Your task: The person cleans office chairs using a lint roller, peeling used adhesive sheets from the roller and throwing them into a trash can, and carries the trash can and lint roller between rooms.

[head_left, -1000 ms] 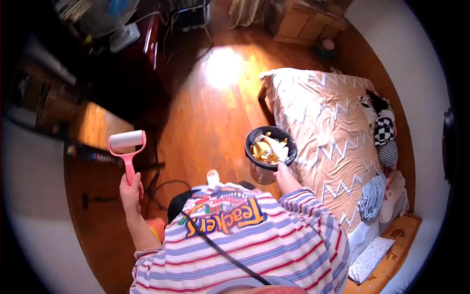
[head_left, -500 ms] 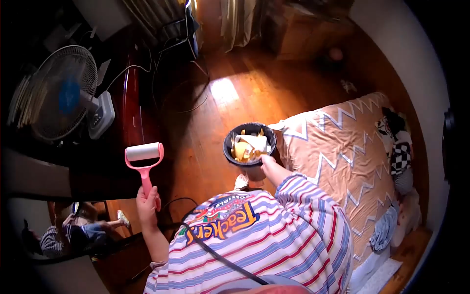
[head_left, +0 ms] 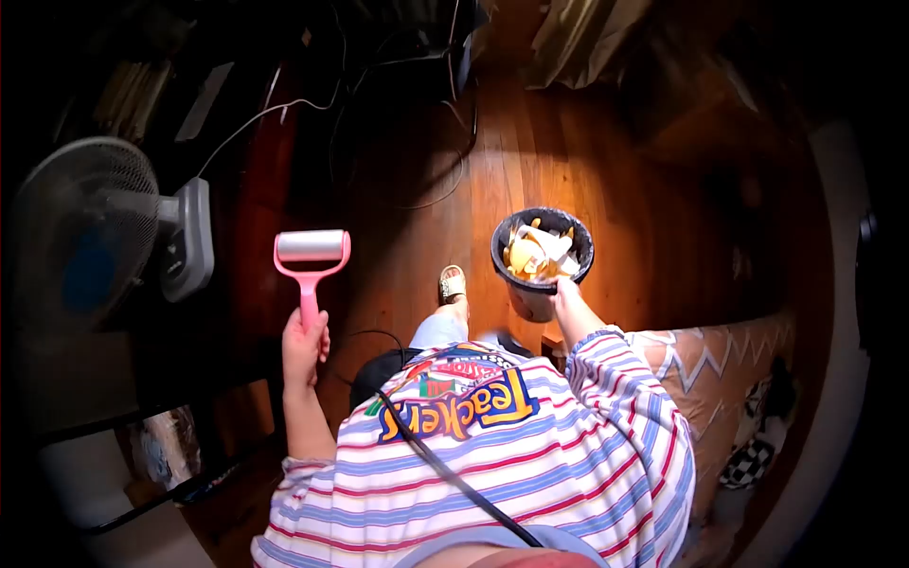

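My left hand (head_left: 305, 348) is wrapped round the handle of a pink lint roller (head_left: 311, 248), whose white roll points away from me. With my right hand (head_left: 566, 292) I grip the near rim of a dark trash bin (head_left: 530, 301). Inside the bin lie yellow peels and crumpled white paper (head_left: 542, 251). The bin is upright in front of me, above the wooden floor.
A fan (head_left: 95, 227) lies at the left, by a dark red surface with a cable. Cables trail on the wooden floor (head_left: 511, 142) ahead. The bed (head_left: 705, 364) is at the lower right, a curtain (head_left: 582, 43) at the top. A mirror (head_left: 170, 450) is at the lower left.
The view has shifted forward along the floor: the bed has slid to the lower right and the fan has come lower at the left. One foot has stepped forward. Both hands keep their holds.
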The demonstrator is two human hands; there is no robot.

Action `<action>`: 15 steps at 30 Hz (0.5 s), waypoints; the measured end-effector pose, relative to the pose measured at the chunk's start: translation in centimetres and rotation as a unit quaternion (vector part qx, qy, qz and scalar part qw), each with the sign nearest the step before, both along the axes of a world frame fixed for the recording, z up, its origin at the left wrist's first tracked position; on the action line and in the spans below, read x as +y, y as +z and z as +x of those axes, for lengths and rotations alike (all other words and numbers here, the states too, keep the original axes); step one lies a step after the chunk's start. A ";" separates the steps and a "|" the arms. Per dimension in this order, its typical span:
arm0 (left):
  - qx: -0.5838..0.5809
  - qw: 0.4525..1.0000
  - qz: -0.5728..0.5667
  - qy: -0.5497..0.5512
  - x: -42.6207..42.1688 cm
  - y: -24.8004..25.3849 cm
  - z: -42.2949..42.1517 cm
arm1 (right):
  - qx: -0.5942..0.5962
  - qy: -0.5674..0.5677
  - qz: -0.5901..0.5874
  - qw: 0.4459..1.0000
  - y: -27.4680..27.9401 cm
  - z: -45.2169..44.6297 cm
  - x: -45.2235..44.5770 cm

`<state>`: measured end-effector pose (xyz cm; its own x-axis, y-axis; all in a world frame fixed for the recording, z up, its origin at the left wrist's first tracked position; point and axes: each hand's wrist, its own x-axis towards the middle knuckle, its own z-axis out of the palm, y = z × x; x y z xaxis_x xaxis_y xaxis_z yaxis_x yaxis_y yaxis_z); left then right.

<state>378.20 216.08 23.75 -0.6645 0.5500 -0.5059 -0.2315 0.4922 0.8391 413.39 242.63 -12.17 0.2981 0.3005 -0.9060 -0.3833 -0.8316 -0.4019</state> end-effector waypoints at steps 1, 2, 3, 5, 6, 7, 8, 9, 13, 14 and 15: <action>0.006 1.000 -0.015 -0.003 3.1 -0.5 -0.2 | 0.043 -0.007 -0.015 0.999 -2.0 0.2 3.1; -0.003 1.000 0.000 0.002 6.1 -1.1 0.0 | 0.031 -0.012 -0.032 0.999 -1.9 0.4 5.1; 0.002 1.000 -0.012 0.007 8.9 -1.3 0.1 | 0.025 -0.018 -0.044 0.999 -3.0 0.2 7.5; -0.004 0.999 -0.047 0.008 12.8 -1.5 0.1 | 0.006 0.014 -0.073 0.997 -5.6 -0.2 10.4; -0.003 0.999 -0.032 0.016 6.0 2.5 0.0 | 0.001 0.018 -0.055 0.998 -1.5 -0.6 6.0; 0.002 0.999 -0.037 0.019 6.8 2.6 0.6 | -0.003 0.015 -0.056 0.998 -2.4 -0.4 7.2; 0.003 0.998 -0.054 0.022 8.4 2.0 1.0 | 0.001 -0.011 -0.055 0.998 -3.4 -0.7 9.0; 0.001 0.997 -0.072 0.028 7.4 2.8 1.1 | -0.006 0.008 -0.042 0.999 -3.1 -1.2 8.9; -0.025 0.993 -0.092 0.073 6.0 2.6 3.4 | -0.067 -0.020 -0.068 0.995 -4.4 -2.0 9.9; -0.059 0.991 -0.080 0.094 6.2 2.7 4.1 | -0.035 -0.049 -0.041 0.997 -4.9 -2.1 9.8; -0.095 0.986 -0.070 0.118 6.5 2.7 4.9 | -0.030 -0.063 -0.029 0.997 -5.6 -2.2 9.7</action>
<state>383.14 222.63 26.45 -0.6510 0.3071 -0.6942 -0.5001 0.5143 0.6966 411.24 252.36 -17.81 0.3840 0.2040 -0.9005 -0.4630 -0.8013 -0.3790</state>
